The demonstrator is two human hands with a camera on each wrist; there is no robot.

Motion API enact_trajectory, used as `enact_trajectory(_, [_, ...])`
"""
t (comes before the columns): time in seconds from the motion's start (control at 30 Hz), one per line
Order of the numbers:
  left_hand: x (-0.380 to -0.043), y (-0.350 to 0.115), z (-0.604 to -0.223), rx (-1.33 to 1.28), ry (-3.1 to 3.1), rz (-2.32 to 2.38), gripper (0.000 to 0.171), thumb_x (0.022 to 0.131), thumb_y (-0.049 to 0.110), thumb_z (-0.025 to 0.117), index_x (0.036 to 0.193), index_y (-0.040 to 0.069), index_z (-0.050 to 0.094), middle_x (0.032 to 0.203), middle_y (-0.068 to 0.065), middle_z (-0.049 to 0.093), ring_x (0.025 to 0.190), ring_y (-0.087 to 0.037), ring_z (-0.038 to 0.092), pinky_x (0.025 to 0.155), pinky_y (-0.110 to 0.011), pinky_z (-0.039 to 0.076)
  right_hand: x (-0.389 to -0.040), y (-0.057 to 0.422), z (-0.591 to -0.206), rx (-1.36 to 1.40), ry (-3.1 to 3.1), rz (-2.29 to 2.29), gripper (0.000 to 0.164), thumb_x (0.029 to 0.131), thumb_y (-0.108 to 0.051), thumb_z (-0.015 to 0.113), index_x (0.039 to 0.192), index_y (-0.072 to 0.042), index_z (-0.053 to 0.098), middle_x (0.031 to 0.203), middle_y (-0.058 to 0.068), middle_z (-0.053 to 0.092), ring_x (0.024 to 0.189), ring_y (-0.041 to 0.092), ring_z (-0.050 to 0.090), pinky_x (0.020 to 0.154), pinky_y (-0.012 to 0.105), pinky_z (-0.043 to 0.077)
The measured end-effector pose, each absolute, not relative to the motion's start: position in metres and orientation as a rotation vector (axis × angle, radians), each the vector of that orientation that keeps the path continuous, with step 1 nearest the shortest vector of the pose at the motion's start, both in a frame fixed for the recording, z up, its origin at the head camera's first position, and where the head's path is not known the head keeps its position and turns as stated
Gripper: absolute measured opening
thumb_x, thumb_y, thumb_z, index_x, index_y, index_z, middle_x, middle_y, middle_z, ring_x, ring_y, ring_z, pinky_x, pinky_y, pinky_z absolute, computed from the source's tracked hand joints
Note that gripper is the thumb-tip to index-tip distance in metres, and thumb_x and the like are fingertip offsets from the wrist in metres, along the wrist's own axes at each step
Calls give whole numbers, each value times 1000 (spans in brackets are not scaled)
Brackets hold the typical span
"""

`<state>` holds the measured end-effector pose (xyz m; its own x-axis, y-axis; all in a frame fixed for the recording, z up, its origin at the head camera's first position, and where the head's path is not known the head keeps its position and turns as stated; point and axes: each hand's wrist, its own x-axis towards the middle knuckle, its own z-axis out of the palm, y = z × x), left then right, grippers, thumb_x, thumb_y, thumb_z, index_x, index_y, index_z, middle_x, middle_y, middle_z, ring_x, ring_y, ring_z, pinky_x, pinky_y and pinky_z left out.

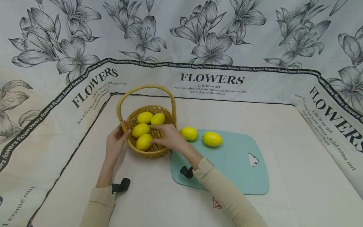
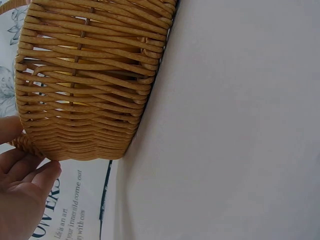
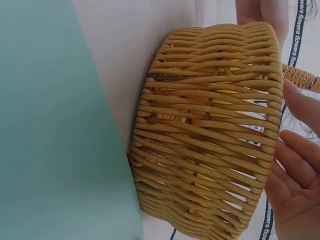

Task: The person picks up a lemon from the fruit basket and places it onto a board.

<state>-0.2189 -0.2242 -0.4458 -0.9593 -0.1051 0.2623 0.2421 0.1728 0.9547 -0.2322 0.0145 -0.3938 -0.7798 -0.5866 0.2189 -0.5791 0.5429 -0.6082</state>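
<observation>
A wicker basket (image 1: 153, 154) with an arched handle (image 1: 146, 86) stands on the table, several yellow lemons (image 1: 144, 117) inside it. My left hand (image 1: 114, 145) grips its left rim at the foot of the handle, thumb on the near side. In the left wrist view the left hand's fingers (image 2: 47, 175) curl against the rim. My right hand (image 1: 168, 137) reaches over the right rim into the basket. Its fingers and thumb are spread apart, fingertips right by the front lemon (image 1: 144, 142) and the left lemon (image 1: 141, 130). The right wrist view shows relaxed fingers over the rim.
A light blue cutting board (image 1: 235, 170) lies right of the basket, under my right forearm. Two lemons rest along its far edge, a left one (image 1: 189, 133) and a right one (image 1: 212, 139). Flower-printed cloth (image 1: 210, 78) rises behind and at both sides.
</observation>
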Motion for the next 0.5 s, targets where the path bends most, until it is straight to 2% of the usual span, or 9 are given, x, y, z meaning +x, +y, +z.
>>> enact_trajectory(0.03, [-219,-224,-446,-139,-2178,-1859,53,96,11,61,142,-4,41,144,-17,44,132,-31,43,99,-15,41,-232,14,-394,-1044,2745,-1081,57,84,-26,77,133,-5,57,129,9,62,83,17,58,80,27,54])
enact_trajectory(0.13, [-215,-222,-440,-155,-2171,-1864,52,96,8,61,141,-6,41,144,-20,44,132,-33,43,99,-15,41,-233,11,-394,-1050,2732,-1073,58,84,-25,77,134,-5,57,129,10,61,80,18,58,79,31,55])
enact_trajectory(0.27, [-206,-216,-425,-161,-2186,-1848,50,96,5,59,140,-10,40,142,-25,44,130,-38,43,98,-15,43,-235,8,-395,-1065,2724,-1042,58,84,-25,77,134,-6,57,130,9,61,68,16,51,68,25,50])
enact_trajectory(0.37, [-203,-214,-420,-158,-2201,-1833,50,96,5,59,139,-11,39,142,-27,43,130,-40,43,97,-15,43,-236,5,-397,-1073,2716,-1019,57,84,-26,76,134,-7,57,122,9,65,60,11,43,60,21,44])
enact_trajectory(0.43, [-204,-215,-422,-156,-2201,-1837,51,96,6,59,140,-11,39,142,-26,43,130,-40,42,97,-15,43,-237,3,-397,-1077,2713,-1003,56,85,-26,76,134,-7,57,120,9,66,58,10,40,59,20,42])
enact_trajectory(0.5, [-207,-217,-426,-146,-2190,-1854,51,96,6,60,140,-9,40,143,-24,44,131,-37,43,97,-14,43,-237,1,-398,-1076,2710,-986,56,85,-26,76,135,-8,57,121,8,65,58,11,43,62,20,44])
